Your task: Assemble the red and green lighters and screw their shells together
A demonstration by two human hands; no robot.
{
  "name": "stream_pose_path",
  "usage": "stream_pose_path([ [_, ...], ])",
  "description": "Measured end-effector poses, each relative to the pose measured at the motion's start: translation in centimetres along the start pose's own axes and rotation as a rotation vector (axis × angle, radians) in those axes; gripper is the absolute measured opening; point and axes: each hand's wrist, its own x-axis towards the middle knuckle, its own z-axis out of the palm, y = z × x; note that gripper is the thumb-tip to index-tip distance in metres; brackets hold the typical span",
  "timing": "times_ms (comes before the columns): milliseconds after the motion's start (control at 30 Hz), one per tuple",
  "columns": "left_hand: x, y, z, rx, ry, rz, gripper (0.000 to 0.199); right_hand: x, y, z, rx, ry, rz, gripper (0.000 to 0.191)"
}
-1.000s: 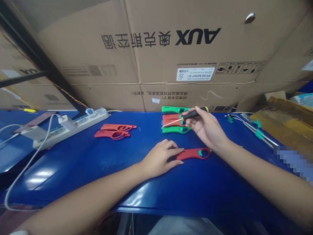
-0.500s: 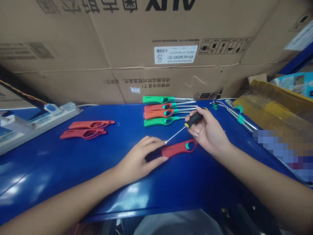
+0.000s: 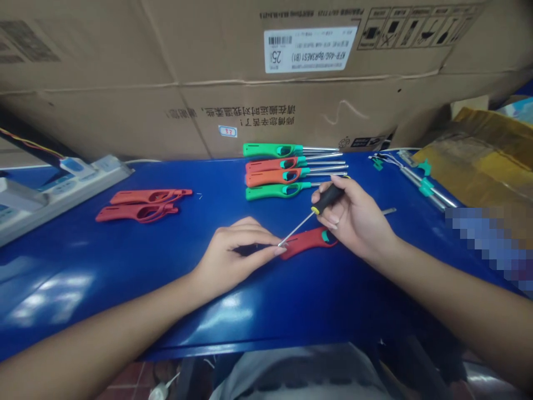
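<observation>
My left hand point(image 3: 237, 250) lies curled over the narrow end of a red plastic utility lighter point(image 3: 308, 242), pinning it to the table. A dark part of the lighter shows between my fingers. My right hand point(image 3: 353, 219) grips a screwdriver point(image 3: 328, 199) with a black and yellow handle. Its thin steel shaft slants down to the lighter, and the tip sits beside my left fingertips. Several green and orange long-nosed lighters point(image 3: 275, 169) lie side by side beyond my hands. Two red lighter shells point(image 3: 139, 205) lie to the left.
The blue table point(image 3: 125, 278) is backed by large cardboard boxes point(image 3: 291, 116). A white power strip point(image 3: 70, 189) lies at the far left. Metal rods with teal clips point(image 3: 425, 189) lie at the right, by a yellowish package point(image 3: 470, 150). A pixelated blur covers part of the right side.
The screwdriver has swung down from above the lighter row to the red lighter. My left hand has closed further over it. The view has tilted down, so the table sits lower in the picture.
</observation>
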Motion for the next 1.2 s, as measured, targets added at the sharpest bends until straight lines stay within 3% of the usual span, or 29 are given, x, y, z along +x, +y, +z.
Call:
stream_pose_path([
  [400,-0.1,0.1,-0.1,0.032,0.008,0.037,0.007,-0.4,-0.2,0.1,-0.089,-0.022,-0.113,0.025],
  [667,-0.4,0.1,0.2,0.039,-0.06,-0.009,0.006,-1.2,-1.1,0.3,-0.271,-0.1,-0.338,0.027],
  [767,-0.5,0.2,0.4,0.037,-0.08,-0.056,0.005,-1.9,-1.7,0.1,-0.369,-0.189,-0.397,0.023],
  [1000,-0.6,0.3,0.8,0.061,-0.113,-0.085,0.003,-3.7,-2.7,-0.4,-0.59,-0.416,-0.378,0.019],
  [1100,-0.6,0.3,0.8,0.07,-0.111,-0.077,0.003,-4.2,-2.5,-0.1,-0.667,-0.402,-0.479,0.02],
  [1200,-0.6,0.2,0.8,0.074,-0.103,-0.058,0.003,-4.4,-1.8,0.3,-0.689,-0.308,-0.676,0.039],
])
